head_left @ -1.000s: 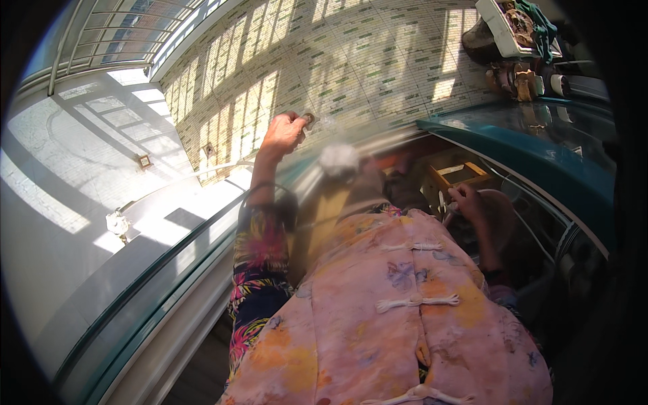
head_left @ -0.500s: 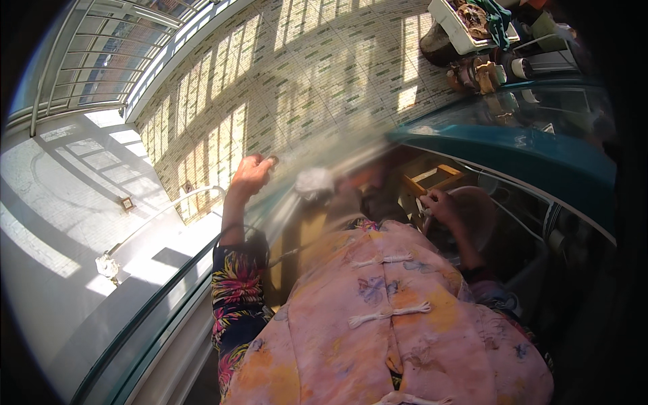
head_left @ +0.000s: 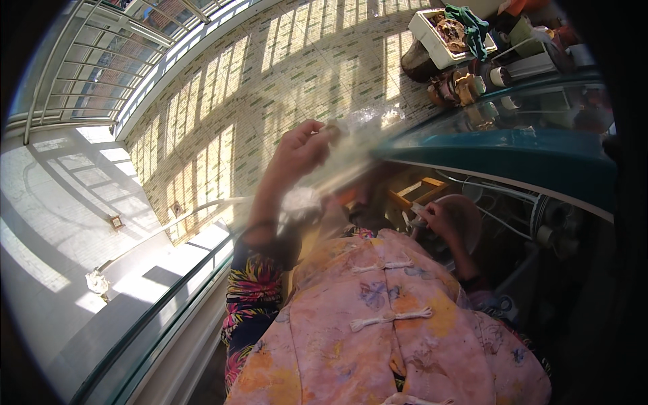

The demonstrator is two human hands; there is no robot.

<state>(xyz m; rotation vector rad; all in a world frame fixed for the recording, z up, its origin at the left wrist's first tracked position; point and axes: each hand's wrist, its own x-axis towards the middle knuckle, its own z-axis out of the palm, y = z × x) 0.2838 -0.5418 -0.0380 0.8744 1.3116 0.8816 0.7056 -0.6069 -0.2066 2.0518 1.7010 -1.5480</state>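
My left hand (head_left: 300, 152) is closed around a crumpled pale cloth or paper wad (head_left: 335, 130), blurred by motion. It presses against or hovers just over a glass pane (head_left: 368, 135), where a whitish wet-looking smear shows beside the fingers. Lower and to the right, my right hand (head_left: 440, 220) is closed in a pinch. A small whitish scrap (head_left: 417, 208) shows at its fingertips; its kind is unclear. Below that hand is a round pinkish basin (head_left: 469, 209), partly hidden by it.
A teal window frame (head_left: 513, 155) runs to the right. Behind the hands is a wooden stool (head_left: 425, 189). At the top right stand a white foam box (head_left: 439, 50) and several pots. A metal railing (head_left: 101, 61) is at upper left, above a sunlit tiled floor (head_left: 223, 101).
My left hand has moved right and up along the pane with the pale wad, and the wet smear now shows more clearly. My right hand stays near the basin. The view has shifted slightly.
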